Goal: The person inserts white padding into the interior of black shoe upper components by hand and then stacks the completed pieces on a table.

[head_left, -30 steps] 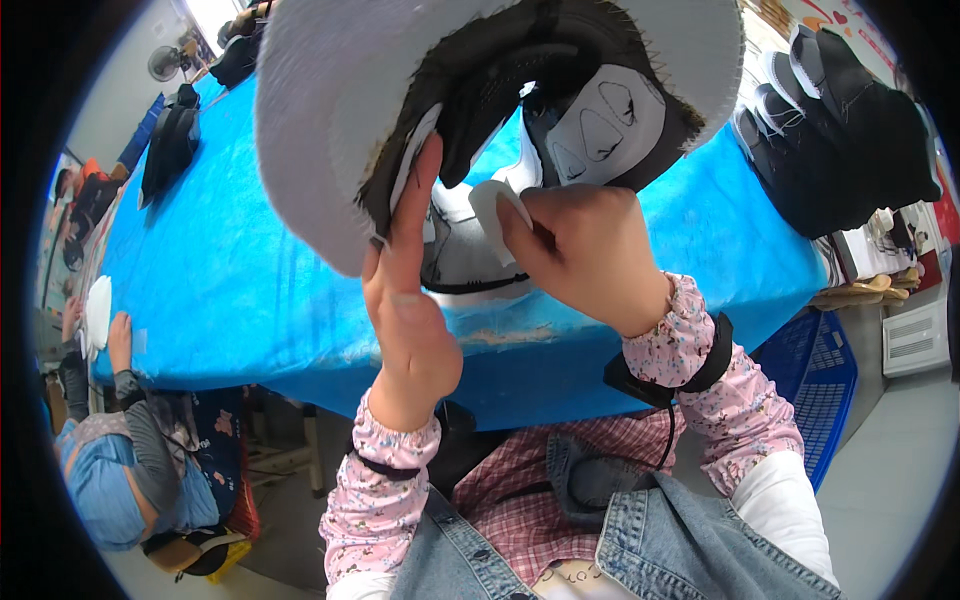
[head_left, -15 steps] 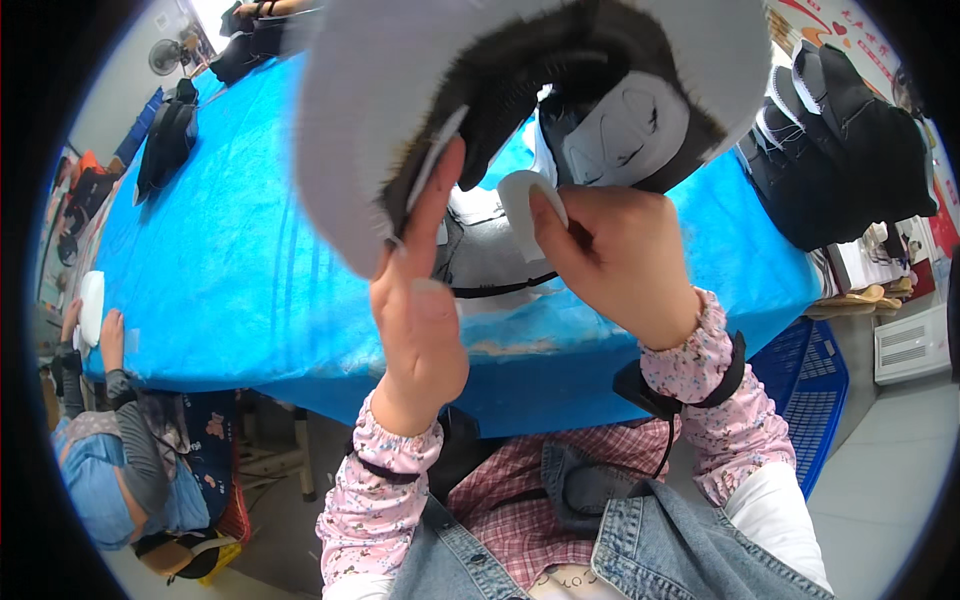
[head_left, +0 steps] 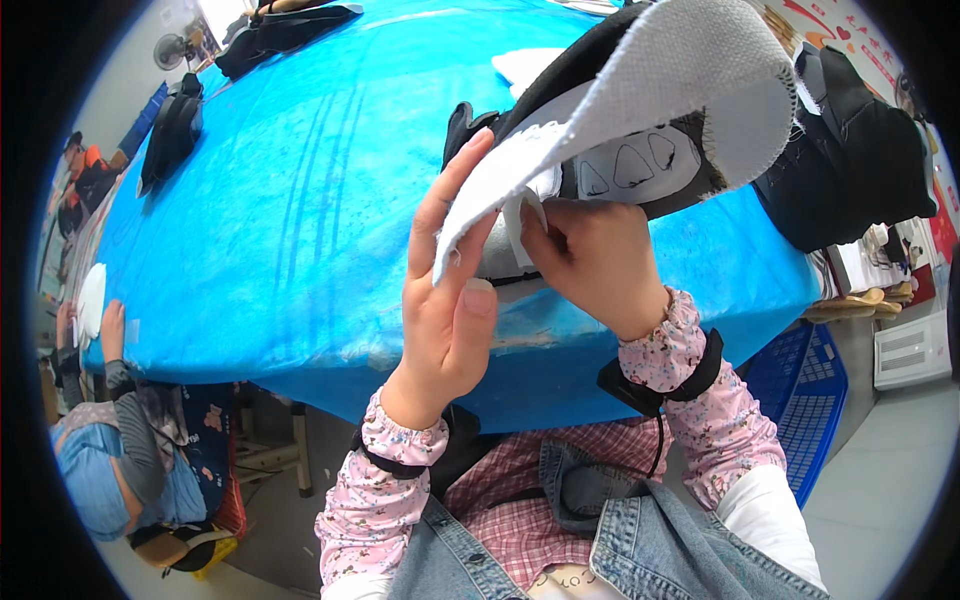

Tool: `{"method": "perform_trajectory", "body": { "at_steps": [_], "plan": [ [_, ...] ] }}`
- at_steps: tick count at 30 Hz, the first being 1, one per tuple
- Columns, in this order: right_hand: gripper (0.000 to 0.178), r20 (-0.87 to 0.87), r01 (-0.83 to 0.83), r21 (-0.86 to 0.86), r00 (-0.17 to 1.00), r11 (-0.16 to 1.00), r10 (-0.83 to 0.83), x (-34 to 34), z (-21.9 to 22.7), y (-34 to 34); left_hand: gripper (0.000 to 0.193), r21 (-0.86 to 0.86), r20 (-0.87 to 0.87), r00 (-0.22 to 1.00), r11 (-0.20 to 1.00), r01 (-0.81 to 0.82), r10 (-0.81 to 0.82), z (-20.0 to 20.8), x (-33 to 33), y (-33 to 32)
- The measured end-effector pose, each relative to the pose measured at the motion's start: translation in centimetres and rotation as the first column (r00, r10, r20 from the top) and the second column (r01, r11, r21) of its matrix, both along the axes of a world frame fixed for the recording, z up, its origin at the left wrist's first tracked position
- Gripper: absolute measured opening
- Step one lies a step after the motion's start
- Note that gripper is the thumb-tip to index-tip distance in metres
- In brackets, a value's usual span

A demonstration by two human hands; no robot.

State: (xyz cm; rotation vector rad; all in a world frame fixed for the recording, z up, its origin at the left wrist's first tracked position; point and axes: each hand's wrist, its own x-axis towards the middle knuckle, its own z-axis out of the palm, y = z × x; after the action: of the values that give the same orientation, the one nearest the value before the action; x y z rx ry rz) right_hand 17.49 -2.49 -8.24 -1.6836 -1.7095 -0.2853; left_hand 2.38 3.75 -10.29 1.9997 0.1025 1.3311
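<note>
In front of me, lifted above the table, is a black shoe upper (head_left: 572,72) with a broad white woven fabric piece (head_left: 650,85) stitched along its edge. A white patch with dark outlined shapes (head_left: 635,172) shows inside it. My left hand (head_left: 440,340) holds the near tip of the white fabric, fingers extended on one side and thumb on the other. My right hand (head_left: 598,262) is closed, pinching a small white strip (head_left: 520,238) between thumb and finger below the upper. Beneath lies a silver-grey item with a dark edge (head_left: 498,264), mostly hidden by my hands.
A blue cover (head_left: 330,250) spreads over the table. Black uppers (head_left: 840,150) are piled at the right; another black piece (head_left: 172,132) lies at the left. A person (head_left: 125,470) at the left handles a white piece (head_left: 90,300). A blue plastic basket (head_left: 800,400) stands below right.
The white fabric and upper have swung and tilted up to the right, so the fabric shows more edge-on. My left hand has shifted slightly right, and my right hand slightly left.
</note>
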Motion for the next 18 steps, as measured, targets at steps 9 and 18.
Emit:
{"method": "perform_trajectory", "body": {
  "at_steps": [9, 18],
  "plan": [
    [0.03, 0.046, -0.031, 0.048, 0.999, 0.998, 0.029, 0.15, -0.34, 0.55, 0.053, -0.031, -0.004, 1.0, 0.999, 0.007, -0.008, -0.11, 0.07, -0.23],
    [0.028, 0.055, -0.013, -0.006, 0.998, 1.0, 0.013, 0.07, -0.1, 0.24, 0.056, -0.005, -0.024, 0.999, 1.0, -0.022, 0.022, -0.08, -0.13, 0.0]
  ]
}}
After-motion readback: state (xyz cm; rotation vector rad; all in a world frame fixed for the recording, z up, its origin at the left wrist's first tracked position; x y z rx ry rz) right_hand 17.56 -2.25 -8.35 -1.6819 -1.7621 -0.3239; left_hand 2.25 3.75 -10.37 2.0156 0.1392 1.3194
